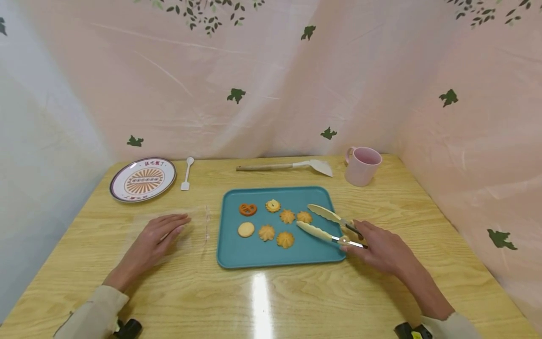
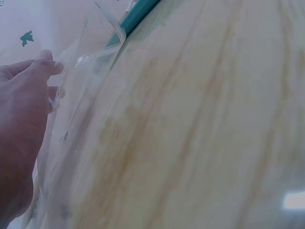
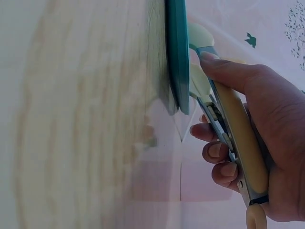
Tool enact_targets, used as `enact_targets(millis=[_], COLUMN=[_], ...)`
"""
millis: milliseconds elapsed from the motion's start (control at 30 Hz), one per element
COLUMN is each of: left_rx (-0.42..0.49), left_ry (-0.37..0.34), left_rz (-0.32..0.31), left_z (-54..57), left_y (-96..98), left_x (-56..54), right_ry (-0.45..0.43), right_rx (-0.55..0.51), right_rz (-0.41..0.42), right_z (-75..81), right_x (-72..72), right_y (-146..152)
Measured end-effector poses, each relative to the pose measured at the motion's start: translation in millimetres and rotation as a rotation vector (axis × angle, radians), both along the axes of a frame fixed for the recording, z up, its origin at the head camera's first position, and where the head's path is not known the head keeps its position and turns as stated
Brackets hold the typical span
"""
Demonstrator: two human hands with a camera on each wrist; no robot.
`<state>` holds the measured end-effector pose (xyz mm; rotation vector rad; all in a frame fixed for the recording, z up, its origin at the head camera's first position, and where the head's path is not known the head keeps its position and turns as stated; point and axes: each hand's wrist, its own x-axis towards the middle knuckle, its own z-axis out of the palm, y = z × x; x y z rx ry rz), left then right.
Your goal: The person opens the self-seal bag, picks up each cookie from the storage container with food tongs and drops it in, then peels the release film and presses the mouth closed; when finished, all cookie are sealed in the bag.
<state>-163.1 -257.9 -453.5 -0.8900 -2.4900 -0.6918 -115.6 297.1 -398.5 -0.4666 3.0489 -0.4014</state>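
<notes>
My right hand (image 1: 383,247) grips food tongs (image 1: 326,233) with cream tips and metal arms. The tips stand apart over the right part of a teal tray (image 1: 237,256), on either side of a flower-shaped cookie (image 1: 304,217). Several more cookies lie on the tray, among them a pretzel (image 1: 247,209) and a plain round cookie (image 1: 246,230). Left of the tray, my left hand (image 1: 154,242) rests on a clear plastic bag (image 1: 196,230) with fairly straight fingers. The left wrist view shows the bag (image 2: 71,109) partly raised beside that hand (image 2: 24,105).
Behind the tray lies a spatula (image 1: 264,167) with a wooden handle. A pink mug (image 1: 362,167) stands at the back right. A patterned plate (image 1: 123,188) and a small white spoon (image 1: 187,175) are at the back left. A curtain (image 1: 271,70) hangs behind the table.
</notes>
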Motion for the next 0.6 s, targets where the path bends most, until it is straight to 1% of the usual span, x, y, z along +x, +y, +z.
enact_targets(millis=[167,600], left_rx=[0.012,0.006], left_ry=[0.006,0.017], left_rz=[-0.013,-0.010], left_z=[0.3,0.1], left_y=[-0.1,-0.4], left_x=[-0.8,-0.6], right_ry=[-0.002,0.016], right_rx=[-0.003,0.005], right_rz=[-0.001,0.026], right_z=[0.6,-0.4], right_x=[0.4,-1.4], right_y=[-0.2,0.7])
